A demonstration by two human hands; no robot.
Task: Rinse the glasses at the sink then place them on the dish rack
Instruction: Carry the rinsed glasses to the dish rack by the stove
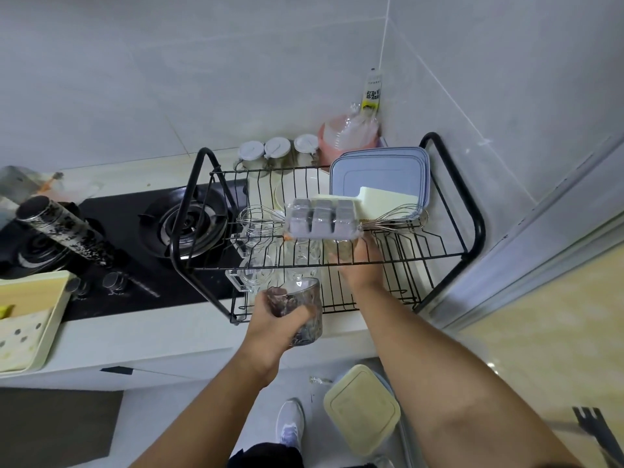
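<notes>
A black two-tier wire dish rack stands on the white counter. My left hand grips a clear tumbler just in front of the rack's lower tier. My right hand reaches under the upper tier and holds another clear glass over the lower shelf. Several clear glasses and mugs stand on the lower tier to the left of that hand. The sink is out of view.
On the upper tier lie blue container lids, a grey ice tray, a pale block and two whisks. A black gas stove sits left of the rack. Three jars stand by the wall. A lidded bin is on the floor.
</notes>
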